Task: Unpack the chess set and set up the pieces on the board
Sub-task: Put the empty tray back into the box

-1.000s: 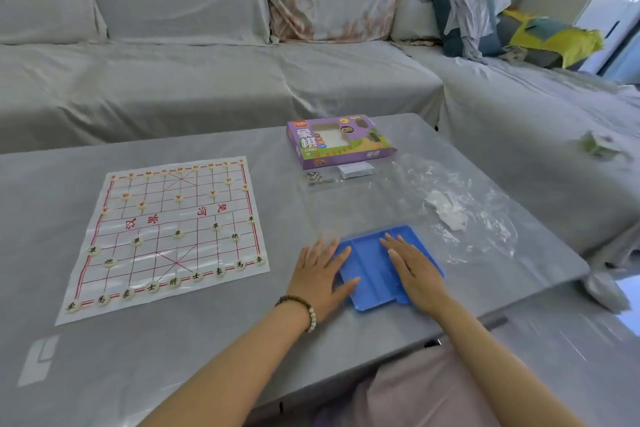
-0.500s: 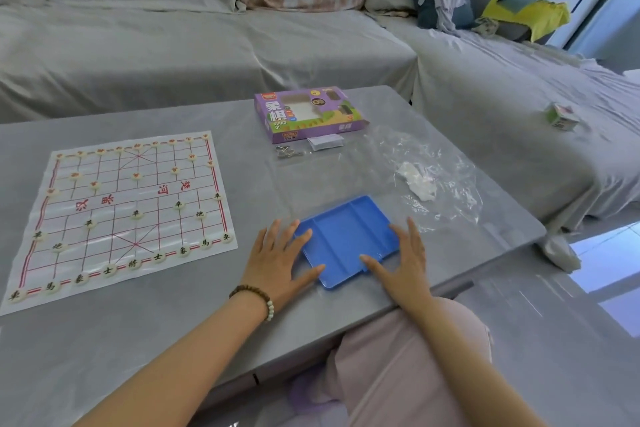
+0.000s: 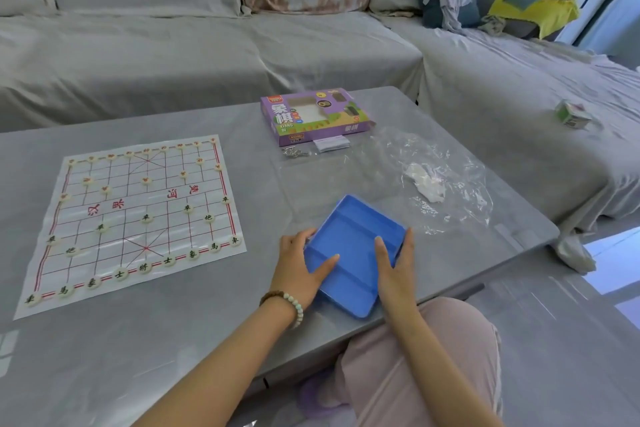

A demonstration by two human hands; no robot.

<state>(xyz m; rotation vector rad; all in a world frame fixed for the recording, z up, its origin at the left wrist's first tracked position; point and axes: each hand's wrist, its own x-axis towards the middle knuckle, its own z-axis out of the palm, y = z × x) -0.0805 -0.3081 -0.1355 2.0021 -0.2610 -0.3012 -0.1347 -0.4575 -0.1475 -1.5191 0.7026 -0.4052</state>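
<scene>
starting at the left, the board [image 3: 138,218] lies flat on the table [image 3: 207,340] with the pieces [image 3: 168,260] set on their points, well apart from both hands. the left hand [image 3: 301,274] grips the left rim of the empty blue tray [image 3: 349,246], thumb on top and fingers curled round the edge; the right hand [image 3: 394,274] pinches the right rim likewise. the tray's near corner sits at the table edge, so a loose hold could drop it, and swinging it left could sweep the thin board and scatter pieces. a crumpled plastic bag [image 3: 433,184] lies further right.
</scene>
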